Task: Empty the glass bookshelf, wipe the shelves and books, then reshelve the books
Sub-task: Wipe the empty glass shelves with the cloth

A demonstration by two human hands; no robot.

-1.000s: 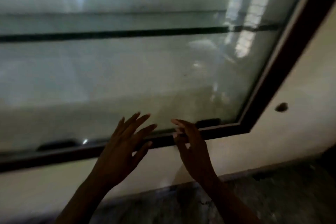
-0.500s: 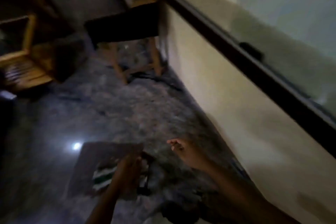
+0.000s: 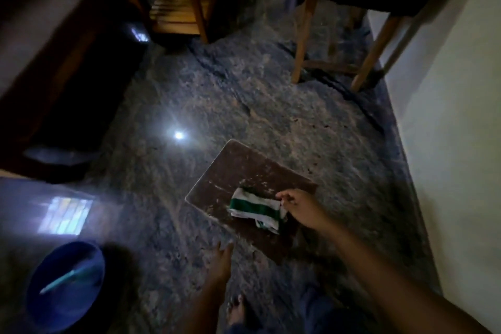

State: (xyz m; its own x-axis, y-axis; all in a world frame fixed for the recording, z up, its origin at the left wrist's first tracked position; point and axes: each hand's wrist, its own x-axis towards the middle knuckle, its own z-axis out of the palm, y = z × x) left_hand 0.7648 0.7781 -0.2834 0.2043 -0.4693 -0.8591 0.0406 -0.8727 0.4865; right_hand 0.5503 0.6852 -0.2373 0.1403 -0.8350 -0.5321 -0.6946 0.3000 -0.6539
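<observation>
Pinching the green-and-white cloth (image 3: 254,209) on the brown board (image 3: 238,168) with the right hand (image 3: 303,209). Holding nothing in the left hand (image 3: 221,263), fingers straight, nearby.

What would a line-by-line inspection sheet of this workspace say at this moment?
Surface: glossy mottled stone floor, bright light reflections.
Job's things: green-and-white cloth lies on a stained brown board; no books or bookshelf in view.
Clutter: blue bucket holding a teal stick-like thing.
Hands: right hand pinches the cloth's end; left hand open, fingers straight, holding nothing.
Cables: nothing seen.
Surroundings: wooden rack, wooden table legs, pale wall at right.
</observation>
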